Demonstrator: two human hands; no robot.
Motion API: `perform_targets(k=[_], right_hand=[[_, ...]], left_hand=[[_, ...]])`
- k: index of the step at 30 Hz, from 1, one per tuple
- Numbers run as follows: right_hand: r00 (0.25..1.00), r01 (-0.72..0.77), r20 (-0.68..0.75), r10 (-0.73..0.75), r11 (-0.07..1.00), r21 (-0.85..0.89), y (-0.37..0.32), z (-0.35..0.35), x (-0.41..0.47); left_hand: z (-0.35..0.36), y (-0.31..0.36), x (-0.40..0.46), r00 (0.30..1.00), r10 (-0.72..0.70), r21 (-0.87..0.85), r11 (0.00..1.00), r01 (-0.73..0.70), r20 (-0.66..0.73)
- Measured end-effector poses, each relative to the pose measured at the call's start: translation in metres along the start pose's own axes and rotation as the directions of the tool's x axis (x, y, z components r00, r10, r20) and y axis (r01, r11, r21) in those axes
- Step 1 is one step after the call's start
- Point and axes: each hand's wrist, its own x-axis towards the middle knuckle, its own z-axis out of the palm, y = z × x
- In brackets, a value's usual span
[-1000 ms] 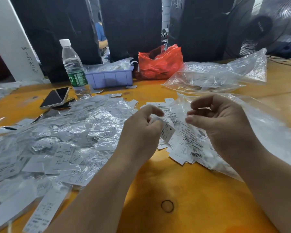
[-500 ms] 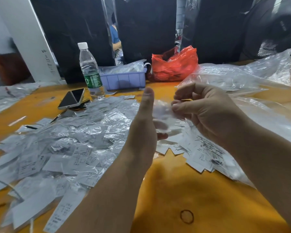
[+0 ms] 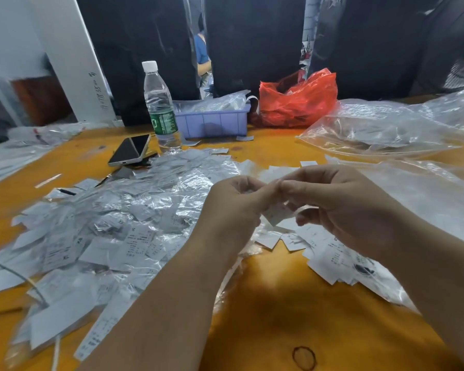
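Note:
My left hand (image 3: 233,207) and my right hand (image 3: 343,207) meet above the orange table (image 3: 279,303), fingertips touching. Together they pinch a small white printed label (image 3: 277,214), which seems to sit in a clear sleeve, though blur hides the detail. To the left spreads a big pile of bagged labels (image 3: 105,228) in shiny clear sleeves. Loose white labels (image 3: 330,253) lie under and to the right of my right hand, partly on a large clear plastic bag (image 3: 426,199).
At the back stand a water bottle (image 3: 160,105), a phone (image 3: 130,149), a purple tray (image 3: 212,121) with plastic in it and a red plastic bag (image 3: 298,100). Another clear bag (image 3: 386,127) lies back right. A rubber band (image 3: 303,358) lies near the front edge.
My left thumb, raised half a second ago, has come down. Both hands now close together on the label in front of me. The view has tilted up a little.

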Motion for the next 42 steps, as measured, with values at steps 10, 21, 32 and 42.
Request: perform_targets(k=[10, 21, 32, 42], right_hand=[[0.960, 0.045, -0.279, 0.031, 0.964, 0.262, 0.004, 0.005, 0.003], [0.927, 0.131, -0.376, 0.007, 0.931, 0.340, 0.004, 0.001, 0.006], [0.903, 0.115, -0.428, -0.033, 0.979, 0.168, 0.010, -0.005, 0.008], [0.992, -0.060, -0.110, 0.056, 0.998, -0.034, 0.008, 0.004, 0.003]], left_hand=[[-0.006, -0.002, 0.006, 0.997, -0.064, -0.117, 0.991, 0.068, 0.039], [-0.008, -0.003, 0.007, 0.992, -0.053, -0.067, 0.997, 0.046, -0.118], [-0.006, 0.000, 0.005, 0.988, 0.012, -0.028, 0.999, -0.017, -0.155], [-0.001, 0.000, 0.002, 0.994, 0.083, -0.007, 0.996, -0.083, -0.074]])
